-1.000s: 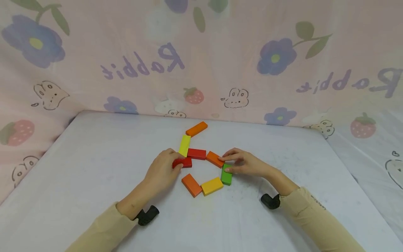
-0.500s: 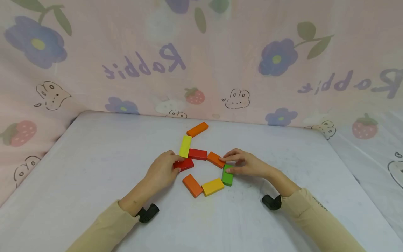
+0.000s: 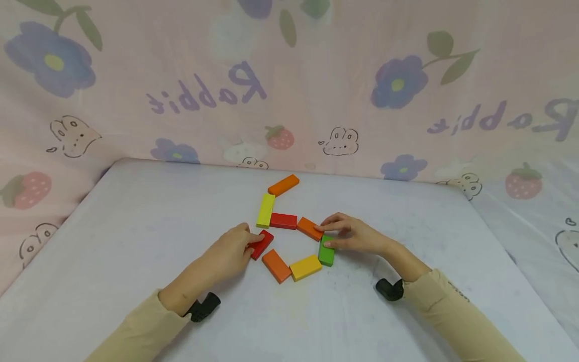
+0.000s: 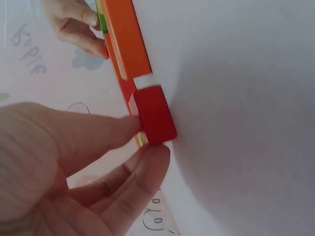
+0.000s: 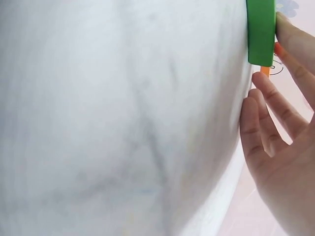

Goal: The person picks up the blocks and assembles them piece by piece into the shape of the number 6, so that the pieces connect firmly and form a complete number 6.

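Between thumb and fingers my left hand [image 3: 226, 256] pinches a red wooden block [image 3: 262, 245], which lies slanted at the left of a curved row of blocks. The left wrist view shows the same red block [image 4: 155, 114] from its side, at the fingertips. My right hand [image 3: 357, 236] has its fingertips on an orange block [image 3: 308, 228], and its thumb touches a green block [image 3: 326, 254]. Another red block [image 3: 283, 221] joins the orange one to a yellow block [image 3: 265, 211]. A darker orange block [image 3: 276, 266] sits just right of the held block's near end.
An orange block [image 3: 283, 185] lies at the far end of the row. An amber block [image 3: 305, 268] links the green and darker orange blocks along the near side. The white table [image 3: 135, 226] meets a printed pink cloth [image 3: 307, 90] at the back.
My left hand has turned the red block from lying crosswise to a slant and drawn it slightly nearer, away from the yellow block. The right hand has stayed in place.
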### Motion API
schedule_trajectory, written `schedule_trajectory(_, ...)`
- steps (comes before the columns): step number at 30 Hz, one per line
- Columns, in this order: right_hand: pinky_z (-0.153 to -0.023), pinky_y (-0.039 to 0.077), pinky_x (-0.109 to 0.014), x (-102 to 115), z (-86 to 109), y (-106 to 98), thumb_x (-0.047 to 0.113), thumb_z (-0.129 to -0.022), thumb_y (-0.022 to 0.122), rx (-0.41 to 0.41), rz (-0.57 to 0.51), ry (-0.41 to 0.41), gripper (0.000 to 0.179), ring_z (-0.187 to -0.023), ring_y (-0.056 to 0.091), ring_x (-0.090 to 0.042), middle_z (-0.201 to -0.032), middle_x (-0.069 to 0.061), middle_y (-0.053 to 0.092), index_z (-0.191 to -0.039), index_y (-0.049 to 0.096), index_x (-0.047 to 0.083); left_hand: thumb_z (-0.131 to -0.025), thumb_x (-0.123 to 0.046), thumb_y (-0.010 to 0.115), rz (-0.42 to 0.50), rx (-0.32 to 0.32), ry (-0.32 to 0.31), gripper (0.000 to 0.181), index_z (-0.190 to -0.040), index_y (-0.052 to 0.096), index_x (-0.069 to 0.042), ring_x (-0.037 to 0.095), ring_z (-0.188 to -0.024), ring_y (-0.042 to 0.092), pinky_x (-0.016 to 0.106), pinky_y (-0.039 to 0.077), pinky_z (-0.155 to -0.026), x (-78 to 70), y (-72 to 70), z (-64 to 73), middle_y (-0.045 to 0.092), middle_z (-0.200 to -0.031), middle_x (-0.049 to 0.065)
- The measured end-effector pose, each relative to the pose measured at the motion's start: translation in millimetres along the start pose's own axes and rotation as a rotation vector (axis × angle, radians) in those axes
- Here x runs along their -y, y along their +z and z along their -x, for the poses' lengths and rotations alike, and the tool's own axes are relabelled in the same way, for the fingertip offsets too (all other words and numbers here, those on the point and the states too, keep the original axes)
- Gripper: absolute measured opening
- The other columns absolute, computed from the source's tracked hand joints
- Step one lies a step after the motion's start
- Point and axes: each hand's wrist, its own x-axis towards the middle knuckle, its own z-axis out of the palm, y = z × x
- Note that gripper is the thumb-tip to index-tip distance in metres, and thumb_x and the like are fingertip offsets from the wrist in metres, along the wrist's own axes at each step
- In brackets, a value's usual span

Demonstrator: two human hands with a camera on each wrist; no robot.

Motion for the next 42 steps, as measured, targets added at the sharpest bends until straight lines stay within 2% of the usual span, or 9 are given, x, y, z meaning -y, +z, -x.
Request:
schedule_trajectory(6, -0.097, 0.047, -0.043, -1.4, 0.3, 0.4, 0.023, -0.088, 0.07, -0.001, 0.005, 0.001, 0.043, -0.117, 0.05, -0.028, -0.129, -0.011, 0.054, -0.129, 0.062, 0.011, -0.086, 0.002, 0.065, 0.043, 0.026, 0.036, 0.037, -0.123, 0.065, -0.002, 0.015, -0.071, 0.047, 0.02, 0.043, -0.06, 8.5, -5.3, -1.9, 0.054, -0.082, 0.006)
schedule_trajectory(11, -0.097, 0.047, -0.042, -1.1, 0.2, 0.4, 0.023, -0.088, 0.07, 0.0, 0.008, -0.004, 0.043, -0.116, 0.05, -0.027, -0.129, -0.01, 0.054, -0.129, 0.062, 0.012, -0.088, -0.002, 0.064, 0.012, 0.083, 0.038, 0.042, -0.129, 0.062, -0.011, 0.015, -0.069, 0.045, 0.021, 0.04, -0.058, 10.6, -8.5, -0.4, 0.051, -0.082, 0.004)
schedule_trajectory(16, -0.097, 0.047, -0.041, -1.0, 0.4, 0.1, 0.023, -0.088, 0.07, -0.004, 0.009, -0.003, 0.043, -0.116, 0.05, -0.027, -0.129, -0.01, 0.054, -0.129, 0.062, 0.012, -0.087, -0.006, 0.067, -0.003, 0.107, 0.03, 0.043, -0.13, 0.062, -0.012, 0.014, -0.068, 0.046, 0.021, 0.04, -0.057, 12.8, -12.8, -1.8, 0.05, -0.082, 0.004)
schedule_trajectory(28, -0.096, 0.046, -0.042, -0.3, -0.8, 1.1, 0.021, -0.088, 0.069, -0.004, -0.004, 0.0, 0.042, -0.116, 0.049, -0.027, -0.129, -0.011, 0.054, -0.129, 0.062, 0.011, -0.084, -0.017, 0.074, 0.021, 0.075, 0.002, 0.041, -0.123, 0.066, -0.009, 0.015, -0.072, 0.047, 0.024, 0.042, -0.061, 15.5, -14.5, -5.4, 0.054, -0.085, 0.005)
schedule_trajectory(36, -0.095, 0.047, -0.035, -0.6, -0.8, 1.0, 0.023, -0.088, 0.07, -0.008, 0.004, -0.011, 0.043, -0.115, 0.05, -0.026, -0.128, -0.009, 0.054, -0.129, 0.063, 0.012, -0.083, -0.02, 0.075, 0.028, 0.051, -0.064, 0.044, -0.125, 0.065, -0.011, 0.015, -0.073, 0.047, 0.024, 0.04, -0.06, 14.6, -11.9, -7.6, 0.054, -0.087, 0.005)
schedule_trajectory(42, -0.094, 0.047, -0.034, -1.8, -1.0, 1.3, 0.022, -0.088, 0.07, -0.013, 0.004, -0.016, 0.042, -0.115, 0.05, -0.025, -0.128, -0.01, 0.054, -0.128, 0.063, 0.012, -0.083, -0.02, 0.075, 0.011, 0.002, -0.082, 0.041, -0.121, 0.067, -0.008, 0.016, -0.072, 0.048, 0.024, 0.04, -0.06, 11.3, -7.8, -9.2, 0.055, -0.083, 0.005)
